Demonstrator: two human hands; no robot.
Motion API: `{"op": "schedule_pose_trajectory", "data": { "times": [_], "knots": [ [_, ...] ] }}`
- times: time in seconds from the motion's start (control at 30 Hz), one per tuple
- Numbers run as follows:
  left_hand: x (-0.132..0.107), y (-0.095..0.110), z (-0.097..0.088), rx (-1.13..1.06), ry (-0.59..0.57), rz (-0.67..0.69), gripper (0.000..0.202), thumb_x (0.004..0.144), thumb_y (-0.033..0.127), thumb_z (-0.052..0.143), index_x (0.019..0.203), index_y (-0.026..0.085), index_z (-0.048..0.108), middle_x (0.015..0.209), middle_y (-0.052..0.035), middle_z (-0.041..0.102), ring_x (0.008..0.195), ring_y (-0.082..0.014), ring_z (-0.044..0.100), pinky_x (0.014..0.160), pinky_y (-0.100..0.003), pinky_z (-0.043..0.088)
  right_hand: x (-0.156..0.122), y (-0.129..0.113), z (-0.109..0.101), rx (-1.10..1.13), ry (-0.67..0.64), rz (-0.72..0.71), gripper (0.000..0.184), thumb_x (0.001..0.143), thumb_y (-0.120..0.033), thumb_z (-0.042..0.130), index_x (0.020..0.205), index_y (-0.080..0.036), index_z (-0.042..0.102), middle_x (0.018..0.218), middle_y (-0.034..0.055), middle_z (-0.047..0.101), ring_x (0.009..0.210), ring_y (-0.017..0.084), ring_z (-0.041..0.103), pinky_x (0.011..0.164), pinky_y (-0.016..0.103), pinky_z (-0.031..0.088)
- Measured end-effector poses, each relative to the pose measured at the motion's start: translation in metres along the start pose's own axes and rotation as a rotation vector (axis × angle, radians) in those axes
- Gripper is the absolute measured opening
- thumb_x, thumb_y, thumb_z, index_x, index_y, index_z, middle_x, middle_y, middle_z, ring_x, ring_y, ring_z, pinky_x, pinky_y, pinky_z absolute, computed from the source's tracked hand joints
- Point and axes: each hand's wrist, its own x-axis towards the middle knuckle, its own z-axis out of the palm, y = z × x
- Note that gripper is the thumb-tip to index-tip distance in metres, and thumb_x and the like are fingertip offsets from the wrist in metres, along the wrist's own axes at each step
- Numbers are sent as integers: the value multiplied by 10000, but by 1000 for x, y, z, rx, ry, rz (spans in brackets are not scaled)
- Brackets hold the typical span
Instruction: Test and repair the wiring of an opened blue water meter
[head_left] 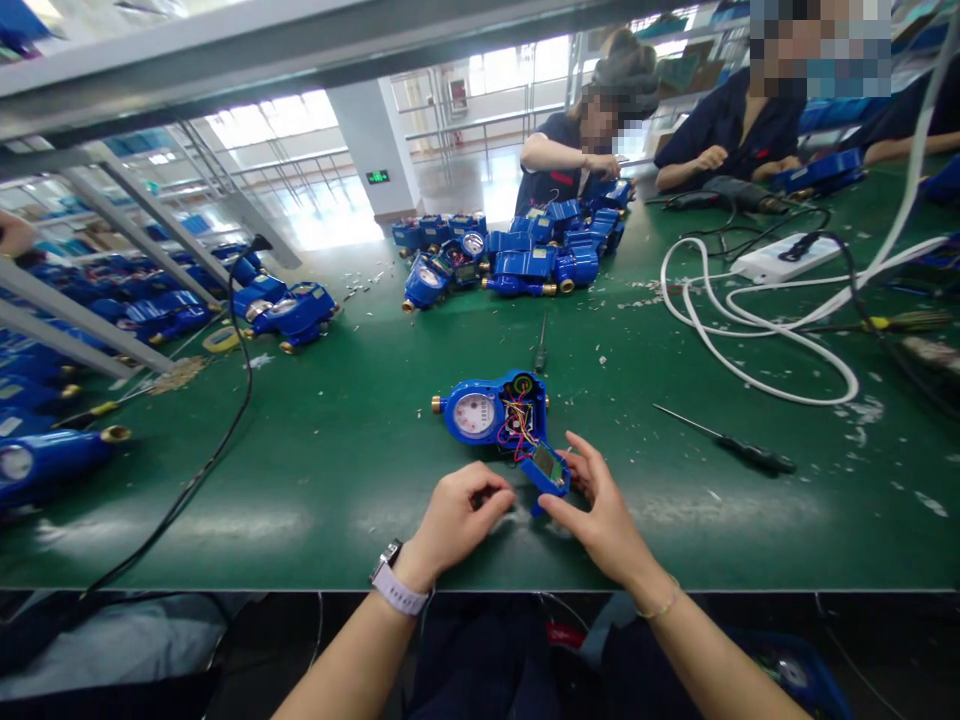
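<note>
A blue water meter [474, 414] with a round dial and brass ends lies in front of me, its side compartment uncovered. Red, yellow and black wires run from that compartment to a small blue cover [546, 468] holding a green circuit board. My right hand [600, 510] grips this cover between thumb and fingers, at its right and lower edges. Just left of the cover, my left hand [469, 510] is closed with thumb and fingertips together; whatever they may pinch is too small to make out. A screwdriver [541, 345] lies behind the meter.
Another screwdriver [757, 455] lies at right, near white cable loops [750, 325] and a power strip [787, 258]. Several blue meters [525, 262] are piled at the back, others [296, 312] at left. A black cable [217, 455] crosses the left side. People work across the green table [360, 400].
</note>
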Motion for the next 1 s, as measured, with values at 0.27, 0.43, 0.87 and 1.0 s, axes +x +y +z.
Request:
{"op": "schedule_pose_trajectory", "data": {
  "times": [0.27,0.43,0.87,1.0],
  "knots": [
    [28,-7,13,-811,-422,-260,685,724,453,789,1288,131,572,1356,-145,593,1273,-309,524,1126,-441,349,-1,-1,1,-83,-10,-50,837,790,-473,682,1461,-172,282,1330,188,535,1280,300,477,1083,522,354],
    [35,-10,23,-909,-444,-316,810,659,574,797,1296,129,568,1276,-154,645,1210,-345,568,1078,-474,386,-7,0,6,-214,63,-144,782,818,-448,683,1446,-168,309,1365,179,503,1289,292,466,1062,481,405],
    [28,-18,23,-1345,-534,-435,756,627,453,863,1290,207,595,1200,-113,688,1028,-251,670,1015,-392,425,21,20,-136,-757,442,-229,584,870,-524,516,1261,-92,560,1300,228,537,1265,381,440,1096,572,291],
    [28,-25,19,-1333,-577,-489,839,607,405,886,1344,224,529,1192,-117,684,982,-237,684,980,-395,447,28,32,-186,-891,430,-50,582,842,-530,482,1142,-58,642,1174,289,577,1168,486,475,986,636,324]
  ]
}}
